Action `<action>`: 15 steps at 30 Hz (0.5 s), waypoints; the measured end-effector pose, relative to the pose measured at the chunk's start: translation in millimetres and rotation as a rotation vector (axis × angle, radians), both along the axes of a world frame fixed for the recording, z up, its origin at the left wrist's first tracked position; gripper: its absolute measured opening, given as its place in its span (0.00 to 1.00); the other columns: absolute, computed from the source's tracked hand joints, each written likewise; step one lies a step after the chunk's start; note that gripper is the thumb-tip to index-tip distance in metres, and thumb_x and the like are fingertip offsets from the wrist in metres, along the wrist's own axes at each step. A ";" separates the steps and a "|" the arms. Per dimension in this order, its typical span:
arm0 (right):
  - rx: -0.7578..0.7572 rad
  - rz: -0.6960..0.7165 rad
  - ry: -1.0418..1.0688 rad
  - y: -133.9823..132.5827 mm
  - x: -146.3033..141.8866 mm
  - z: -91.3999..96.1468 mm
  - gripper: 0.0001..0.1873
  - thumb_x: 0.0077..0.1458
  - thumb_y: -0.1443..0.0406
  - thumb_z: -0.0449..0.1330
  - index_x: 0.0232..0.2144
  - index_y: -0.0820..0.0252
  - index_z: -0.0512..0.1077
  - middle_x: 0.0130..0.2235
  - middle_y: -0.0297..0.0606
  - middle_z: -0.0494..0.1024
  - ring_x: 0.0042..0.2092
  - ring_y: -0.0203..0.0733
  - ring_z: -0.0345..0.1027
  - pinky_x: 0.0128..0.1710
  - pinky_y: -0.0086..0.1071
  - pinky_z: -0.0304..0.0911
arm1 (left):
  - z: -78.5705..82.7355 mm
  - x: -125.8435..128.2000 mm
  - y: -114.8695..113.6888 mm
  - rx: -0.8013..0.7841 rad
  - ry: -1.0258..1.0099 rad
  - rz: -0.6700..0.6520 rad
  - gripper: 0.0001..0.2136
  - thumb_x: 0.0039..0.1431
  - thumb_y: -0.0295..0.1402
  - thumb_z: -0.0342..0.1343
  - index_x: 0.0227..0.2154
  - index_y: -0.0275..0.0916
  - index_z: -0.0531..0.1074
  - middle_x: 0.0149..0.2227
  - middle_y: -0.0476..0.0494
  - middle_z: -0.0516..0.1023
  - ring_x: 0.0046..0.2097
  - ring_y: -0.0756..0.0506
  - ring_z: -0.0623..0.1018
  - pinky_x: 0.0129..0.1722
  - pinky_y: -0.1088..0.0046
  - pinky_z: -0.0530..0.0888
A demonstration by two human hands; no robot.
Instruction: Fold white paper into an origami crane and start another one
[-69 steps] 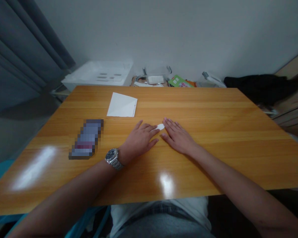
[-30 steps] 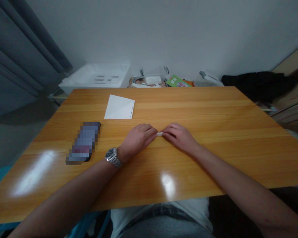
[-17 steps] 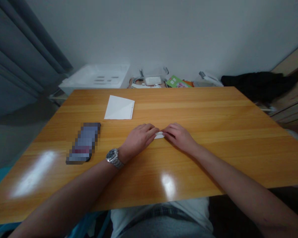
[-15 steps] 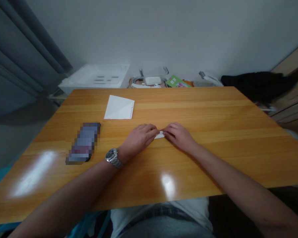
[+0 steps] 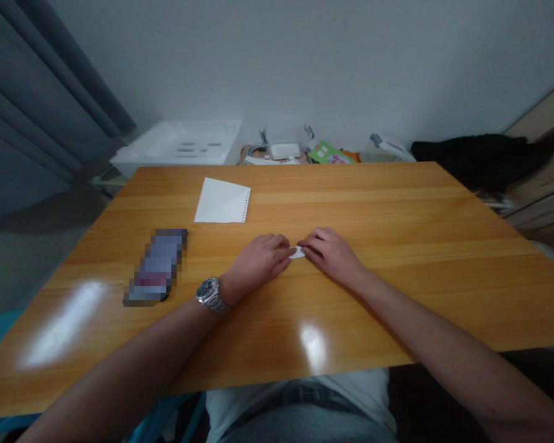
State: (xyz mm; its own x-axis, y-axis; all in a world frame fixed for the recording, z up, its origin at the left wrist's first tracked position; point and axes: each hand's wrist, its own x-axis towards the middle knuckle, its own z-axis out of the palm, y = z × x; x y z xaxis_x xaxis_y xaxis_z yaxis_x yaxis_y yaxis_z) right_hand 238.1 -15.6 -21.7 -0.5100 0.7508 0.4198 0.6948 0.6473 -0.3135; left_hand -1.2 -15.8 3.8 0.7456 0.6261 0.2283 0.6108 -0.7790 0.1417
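A small white piece of paper (image 5: 298, 253) lies low over the middle of the wooden table (image 5: 373, 203), mostly covered by my fingers. From the left, my left hand (image 5: 263, 261) pinches one end of it, thumb and fingertips together; a metal watch (image 5: 208, 291) circles that wrist. At the other end, my right hand (image 5: 330, 253) has its thumb and index finger closed on the paper. How the paper is folded is too small to make out.
Farther back lies a white sheet (image 5: 222, 202) with a perforated right edge. A blurred-out phone (image 5: 157, 267) rests left of my left arm. Beyond the far edge stand a white plastic tray (image 5: 175, 144) and a green booklet (image 5: 330, 152); black cloth (image 5: 480, 157) lies at the right.
My fingertips have shifted slightly on the small paper, and its visible part looks a little different in shape. The sheet and phone have stayed put.
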 end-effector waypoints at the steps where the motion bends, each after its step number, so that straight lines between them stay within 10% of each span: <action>1: 0.007 0.001 -0.001 -0.1 -0.1 0.5 0.10 0.67 0.62 0.57 0.44 0.58 0.78 0.40 0.43 0.77 0.43 0.47 0.68 0.45 0.42 0.66 | 0.9 0.2 -0.9 -0.002 -0.002 0.008 0.13 0.70 0.35 0.52 0.52 0.41 0.75 0.47 0.41 0.76 0.47 0.41 0.74 0.50 0.62 0.72; 15: -0.012 0.133 -0.106 -6.5 0.5 6.9 0.16 0.68 0.63 0.56 0.55 0.57 0.74 0.54 0.46 0.78 0.55 0.51 0.72 0.55 0.47 0.68 | 0.7 1.1 -0.3 -0.042 -0.053 0.068 0.16 0.73 0.36 0.46 0.49 0.37 0.77 0.39 0.39 0.76 0.42 0.43 0.75 0.46 0.64 0.73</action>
